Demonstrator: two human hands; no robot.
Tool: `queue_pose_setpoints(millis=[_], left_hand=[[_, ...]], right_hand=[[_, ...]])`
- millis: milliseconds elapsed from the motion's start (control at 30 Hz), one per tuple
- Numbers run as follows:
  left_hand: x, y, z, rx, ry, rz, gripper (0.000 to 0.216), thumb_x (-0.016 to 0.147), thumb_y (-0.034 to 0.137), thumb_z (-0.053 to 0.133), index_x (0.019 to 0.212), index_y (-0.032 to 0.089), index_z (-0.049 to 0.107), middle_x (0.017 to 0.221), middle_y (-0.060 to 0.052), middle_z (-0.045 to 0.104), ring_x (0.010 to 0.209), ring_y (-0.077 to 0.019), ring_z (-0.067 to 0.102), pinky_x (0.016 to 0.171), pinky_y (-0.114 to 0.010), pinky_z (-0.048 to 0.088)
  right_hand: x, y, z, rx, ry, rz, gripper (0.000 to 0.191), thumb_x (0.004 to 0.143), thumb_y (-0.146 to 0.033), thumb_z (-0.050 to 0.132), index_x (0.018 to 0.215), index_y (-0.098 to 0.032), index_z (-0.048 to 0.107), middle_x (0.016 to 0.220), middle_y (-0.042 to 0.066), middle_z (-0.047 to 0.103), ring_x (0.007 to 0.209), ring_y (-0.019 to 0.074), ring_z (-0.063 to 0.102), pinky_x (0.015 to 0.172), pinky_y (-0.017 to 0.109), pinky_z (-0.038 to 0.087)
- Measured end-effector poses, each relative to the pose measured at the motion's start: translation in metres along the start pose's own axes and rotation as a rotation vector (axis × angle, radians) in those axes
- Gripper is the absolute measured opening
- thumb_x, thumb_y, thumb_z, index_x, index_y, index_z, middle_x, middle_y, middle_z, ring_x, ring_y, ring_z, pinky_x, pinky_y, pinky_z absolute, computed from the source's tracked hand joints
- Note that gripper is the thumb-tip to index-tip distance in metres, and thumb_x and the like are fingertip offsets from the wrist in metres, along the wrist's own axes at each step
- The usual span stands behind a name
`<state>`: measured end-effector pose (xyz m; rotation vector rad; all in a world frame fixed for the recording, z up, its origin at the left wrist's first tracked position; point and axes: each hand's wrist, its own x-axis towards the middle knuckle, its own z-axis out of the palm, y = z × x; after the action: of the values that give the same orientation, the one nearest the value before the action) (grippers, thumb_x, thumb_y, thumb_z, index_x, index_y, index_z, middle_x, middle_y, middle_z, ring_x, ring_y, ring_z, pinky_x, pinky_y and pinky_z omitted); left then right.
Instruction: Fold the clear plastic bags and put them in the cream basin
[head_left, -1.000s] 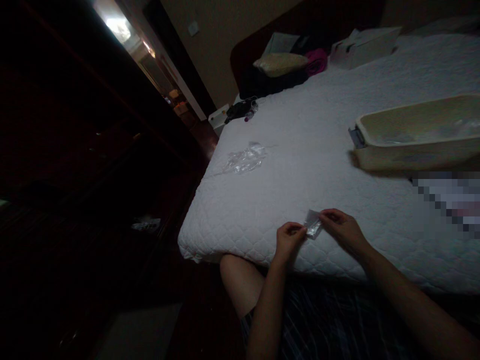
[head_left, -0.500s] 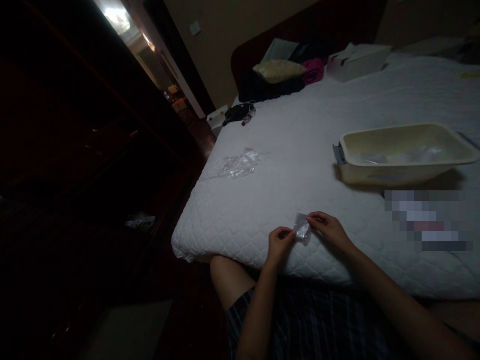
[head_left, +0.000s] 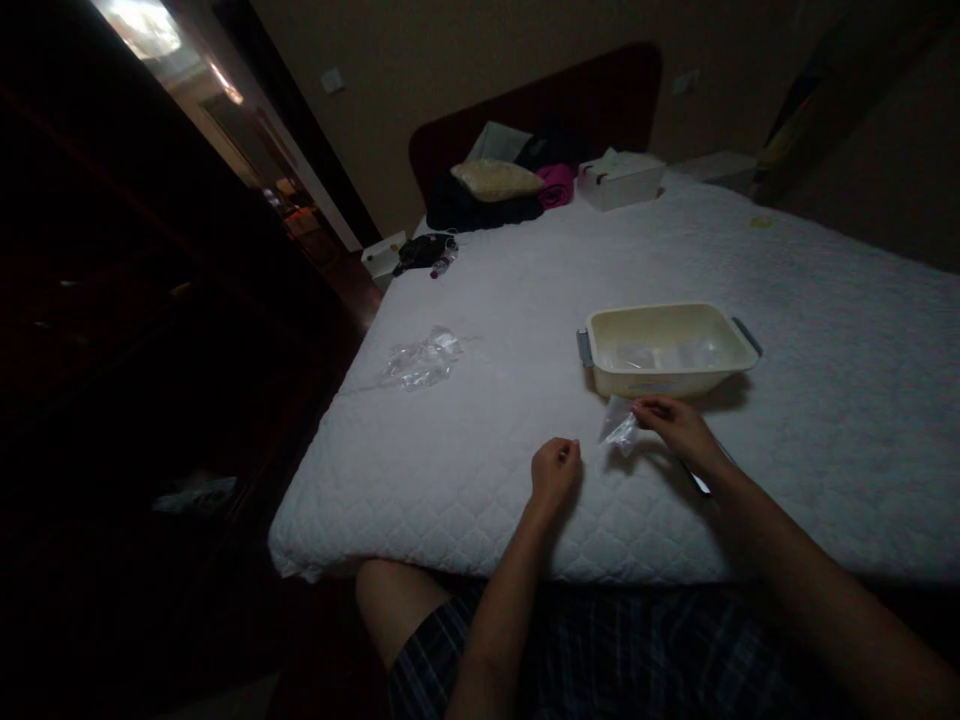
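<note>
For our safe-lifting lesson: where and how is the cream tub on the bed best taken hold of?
Probably the grey handles at the short ends of the cream tub, one hand from each side: it sits level and open-topped, and that grip should keep it flat.

Dim bedroom. A bed with a white quilted cover (head_left: 825,330) stands against a beige wall (head_left: 465,50), with a dark red headboard (head_left: 600,95). A wall switch (head_left: 328,80) sits near a lit doorway (head_left: 150,25), the only bright spot. At left is dark furniture (head_left: 112,300), possibly a wardrobe. Reddish floor (head_left: 352,290).
</note>
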<state>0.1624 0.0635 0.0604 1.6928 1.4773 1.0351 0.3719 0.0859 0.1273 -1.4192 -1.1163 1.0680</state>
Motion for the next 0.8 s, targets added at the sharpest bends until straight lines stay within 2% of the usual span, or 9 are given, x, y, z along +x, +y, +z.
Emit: queue_pose_setpoints(millis=[133, 233, 333, 433, 567, 667, 800], left_hand=[[0.01, -0.008, 0.026, 0.447, 0.027, 0.246, 0.024, 0.09, 0.025, 0.05, 0.07, 0.018, 0.061, 0.07, -0.003, 0.062, 0.07, -0.015, 0.055, 0.065, -0.027, 0.041], [0.011, -0.017, 0.038, 0.493, 0.015, 0.303, 0.021, 0.088, 0.021, 0.053, 0.069, 0.018, 0.059, 0.073, -0.005, 0.062, 0.074, -0.0162, 0.055, 0.067, -0.027, 0.041], [0.009, -0.023, 0.041, 0.529, 0.053, 0.361, 0.021, 0.089, 0.02, 0.051, 0.069, 0.018, 0.058, 0.073, -0.005, 0.06, 0.074, -0.0164, 0.053, 0.068, -0.028, 0.041], [0.008, -0.024, 0.041, 0.549, 0.086, 0.401, 0.02, 0.089, 0.019, 0.052, 0.07, 0.018, 0.058, 0.072, -0.004, 0.059, 0.073, -0.0159, 0.052, 0.066, -0.027, 0.041], [0.008, -0.022, 0.04, 0.527, 0.087, 0.387, 0.019, 0.088, 0.017, 0.053, 0.07, 0.018, 0.058, 0.072, -0.003, 0.058, 0.072, -0.016, 0.052, 0.065, -0.027, 0.041], [0.009, -0.02, 0.04, 0.511, 0.078, 0.365, 0.019, 0.088, 0.017, 0.053, 0.069, 0.019, 0.057, 0.071, -0.004, 0.058, 0.071, -0.0166, 0.052, 0.064, -0.028, 0.041], [0.009, -0.018, 0.039, 0.499, 0.063, 0.351, 0.021, 0.089, 0.017, 0.051, 0.069, 0.019, 0.056, 0.071, -0.004, 0.058, 0.071, -0.017, 0.052, 0.064, -0.029, 0.041]], right_hand=[[0.024, -0.023, -0.058, -0.087, 0.159, 0.011, 0.041, 0.052, -0.051, 0.081, 0.076, -0.02, 0.067, 0.07, 0.003, 0.068, 0.065, 0.0191, 0.064, 0.066, 0.036, 0.056], [0.041, -0.04, -0.093, -0.103, 0.239, 0.016, 0.033, 0.057, -0.04, 0.082, 0.077, -0.019, 0.067, 0.073, 0.003, 0.068, 0.065, 0.0156, 0.062, 0.072, 0.031, 0.056], [0.061, -0.057, -0.116, -0.112, 0.298, 0.02, 0.024, 0.064, -0.03, 0.079, 0.079, -0.018, 0.066, 0.073, 0.001, 0.066, 0.063, 0.012, 0.061, 0.073, 0.027, 0.054], [0.086, -0.074, -0.126, -0.139, 0.299, 0.017, 0.016, 0.07, -0.023, 0.074, 0.082, -0.016, 0.064, 0.072, 0.001, 0.065, 0.061, 0.0101, 0.06, 0.069, 0.024, 0.054], [0.123, -0.087, -0.121, -0.341, 0.112, 0.011, 0.009, 0.084, -0.021, 0.06, 0.091, -0.015, 0.06, 0.077, 0.003, 0.064, 0.065, 0.0095, 0.059, 0.07, 0.025, 0.053], [0.146, -0.084, -0.113, -0.452, -0.023, 0.047, 0.005, 0.088, -0.017, 0.054, 0.09, -0.014, 0.058, 0.076, 0.005, 0.064, 0.065, 0.0103, 0.059, 0.07, 0.028, 0.053], [0.159, -0.067, -0.112, -0.644, -0.121, 0.074, 0.006, 0.085, -0.016, 0.054, 0.089, -0.013, 0.058, 0.073, 0.007, 0.064, 0.063, 0.0129, 0.059, 0.064, 0.028, 0.05]])
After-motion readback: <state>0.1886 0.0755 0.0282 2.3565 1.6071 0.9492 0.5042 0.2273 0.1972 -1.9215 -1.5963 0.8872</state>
